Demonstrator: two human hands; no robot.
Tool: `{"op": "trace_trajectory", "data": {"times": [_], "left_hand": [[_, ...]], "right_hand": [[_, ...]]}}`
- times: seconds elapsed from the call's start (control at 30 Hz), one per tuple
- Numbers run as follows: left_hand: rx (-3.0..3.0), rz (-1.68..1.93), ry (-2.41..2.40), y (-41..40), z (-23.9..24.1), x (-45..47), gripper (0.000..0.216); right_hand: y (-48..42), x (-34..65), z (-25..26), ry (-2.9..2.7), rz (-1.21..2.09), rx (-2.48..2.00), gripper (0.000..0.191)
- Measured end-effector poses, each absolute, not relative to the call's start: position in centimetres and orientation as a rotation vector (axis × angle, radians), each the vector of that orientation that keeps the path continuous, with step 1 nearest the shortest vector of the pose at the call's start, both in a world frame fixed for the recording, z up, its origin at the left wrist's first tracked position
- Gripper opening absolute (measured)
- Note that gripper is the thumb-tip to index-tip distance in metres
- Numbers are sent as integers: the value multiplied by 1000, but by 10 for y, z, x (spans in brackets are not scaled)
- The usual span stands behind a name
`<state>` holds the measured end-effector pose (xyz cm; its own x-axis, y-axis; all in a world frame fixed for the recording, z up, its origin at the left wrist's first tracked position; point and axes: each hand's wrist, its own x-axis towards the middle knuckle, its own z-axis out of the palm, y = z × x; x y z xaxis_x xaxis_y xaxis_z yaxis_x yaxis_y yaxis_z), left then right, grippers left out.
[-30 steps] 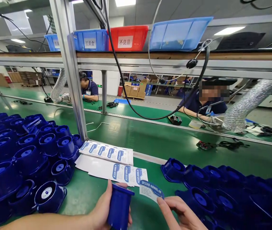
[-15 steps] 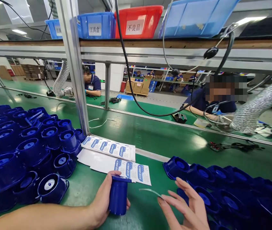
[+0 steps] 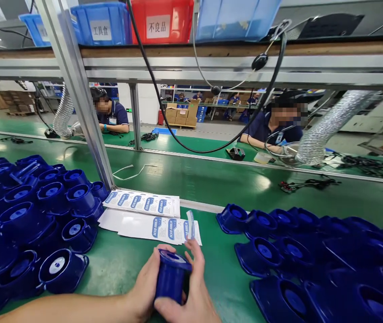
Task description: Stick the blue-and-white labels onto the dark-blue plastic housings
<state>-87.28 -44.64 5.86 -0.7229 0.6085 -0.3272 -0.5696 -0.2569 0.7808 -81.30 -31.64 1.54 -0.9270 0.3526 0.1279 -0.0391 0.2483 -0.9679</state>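
Just near of the label sheets (image 3: 143, 202), the left hand (image 3: 144, 291) gripped a blue plastic housing (image 3: 171, 280); the right hand (image 3: 194, 294) clasped it too, a label sticker (image 3: 190, 225) at its fingertips.

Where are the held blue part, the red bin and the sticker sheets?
blue part (image 3: 171, 282): head view, side wall.
red bin (image 3: 181, 22): head view, front wall.
sticker sheets (image 3: 144, 202): head view, upper sheet's middle.

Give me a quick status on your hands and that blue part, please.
Left hand grips the blue part upright. Right hand closed on its other side, sticker at the fingertips. Sticker sheets lie just beyond.
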Motion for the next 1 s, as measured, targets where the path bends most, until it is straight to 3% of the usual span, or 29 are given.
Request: {"op": "trace_trajectory", "data": {"times": [0.07, 0.17, 0.27, 0.4, 0.5, 0.6, 0.73, 1.0], "left_hand": [[-83, 2035, 1155, -446, 59, -877, 78], [-63, 2072, 1162, -447, 60, -881, 75], [9, 2081, 1220, -450, 60, -882, 67], [64, 2136, 1434, -456, 60, -884, 53], [81, 2162, 1651, -460, 62, -891, 45], [75, 2144, 1804, -462, 67, -898, 46], [176, 2083, 1928, -463, 70, -898, 43], [328, 1963, 2035, -465, 67, -893, 36]], "right_hand": [[-312, -820, 1, -2141, 1779, -369, 141], [-290, -827, -2, -2039, 1762, -365, 95], [-266, -820, 18, -1981, 1710, -233, 75], [-249, -808, 51, -1990, 1369, -155, 11], [-246, -807, 63, -1969, 1260, -71, 10], [-253, -806, 63, -1954, 1543, -147, 15], [-272, -804, 57, -1849, 2067, -492, 39], [-273, -800, 44, -1959, 2209, -425, 41]]}}
